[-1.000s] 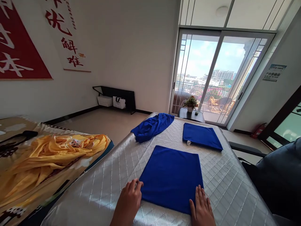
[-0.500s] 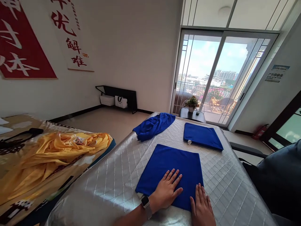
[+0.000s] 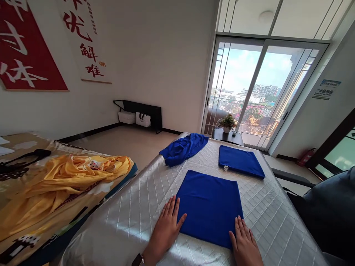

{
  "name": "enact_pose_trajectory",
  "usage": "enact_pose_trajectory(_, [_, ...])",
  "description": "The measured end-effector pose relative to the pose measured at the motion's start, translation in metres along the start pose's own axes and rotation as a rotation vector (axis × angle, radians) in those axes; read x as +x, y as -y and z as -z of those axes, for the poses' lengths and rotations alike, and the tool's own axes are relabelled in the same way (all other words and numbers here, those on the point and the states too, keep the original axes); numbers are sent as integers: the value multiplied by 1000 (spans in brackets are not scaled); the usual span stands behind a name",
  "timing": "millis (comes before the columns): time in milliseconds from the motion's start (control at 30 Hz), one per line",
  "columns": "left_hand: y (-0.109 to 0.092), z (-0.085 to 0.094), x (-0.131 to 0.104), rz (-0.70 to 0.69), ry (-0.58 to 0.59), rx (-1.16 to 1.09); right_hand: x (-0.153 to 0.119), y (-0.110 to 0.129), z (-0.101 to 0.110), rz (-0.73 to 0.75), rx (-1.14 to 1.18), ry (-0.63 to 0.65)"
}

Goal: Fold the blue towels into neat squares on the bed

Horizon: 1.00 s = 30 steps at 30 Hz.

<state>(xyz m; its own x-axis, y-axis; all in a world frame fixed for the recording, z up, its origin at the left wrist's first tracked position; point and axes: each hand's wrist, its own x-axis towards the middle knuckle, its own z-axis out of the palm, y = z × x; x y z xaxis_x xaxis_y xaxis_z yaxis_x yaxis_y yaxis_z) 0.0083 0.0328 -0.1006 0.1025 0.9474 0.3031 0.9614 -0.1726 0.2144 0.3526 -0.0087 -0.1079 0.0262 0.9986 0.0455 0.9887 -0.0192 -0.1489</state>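
Observation:
A blue cloth (image 3: 210, 207), folded into a flat, roughly square shape, lies on the silver quilted mattress cover (image 3: 146, 197). Along its left edge my left hand (image 3: 168, 225) rests flat, with the fingers stretched out and the thumb on the cloth; a watch shows at that wrist. My right hand (image 3: 245, 240) lies against the lower right edge, fingers straight, thumb apart. The hand hides part of the cloth's left side. Beyond it lie a second folded blue cloth (image 3: 240, 161) with a white tag and a crumpled blue cloth (image 3: 185, 148).
To the left, a patterned bed (image 3: 91, 197) carries a crumpled yellow cloth (image 3: 80, 173) and a black strap (image 3: 37, 155). A dark chair (image 3: 330, 203) stands at the right. Past the far end is a small black table (image 3: 229, 137) with a potted plant (image 3: 227, 122).
My left hand has moved left, from on top of the cloth to its left edge. The cloth's lower left corner no longer shows jutting out. My right hand stays at the right edge.

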Motion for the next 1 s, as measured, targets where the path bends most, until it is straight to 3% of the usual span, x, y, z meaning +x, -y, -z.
enact_pose_trajectory(133, [-1, 0, 2, 18, -20, -9, 31, 7, 38, 62, -12, -8])
enact_pose_trajectory(233, [0, -1, 1, 10, -26, -22, 64, 11, 49, 61, -7, -6])
enact_pose_trajectory(367, [4, -6, -2, -1, -35, -25, 92, 13, 33, -27, -31, 8])
enact_pose_trajectory(533, [0, -3, 11, 74, 10, 8, 97, 7, 10, -75, -59, 6])
enact_pose_trajectory(600, [-17, 2, 26, 48, -6, 13, 97, 7, 9, -74, -73, 9])
enact_pose_trajectory(700, [-62, 4, 55, -125, 5, -25, 97, 8, 12, -71, -76, 3])
enact_pose_trajectory(800, [-115, -4, 79, -324, 98, -103, 96, 9, 15, -53, -49, 0])
enact_pose_trajectory(867, [-138, -13, 91, -389, 157, -155, 96, 9, 15, -39, -51, 12])
enact_pose_trajectory(933, [-145, -21, 98, -391, 199, -188, 96, 9, 15, -37, -81, 22])
enact_pose_trajectory(1000, [-133, -25, 102, -351, 211, -190, 97, 8, 14, -49, -117, 25])
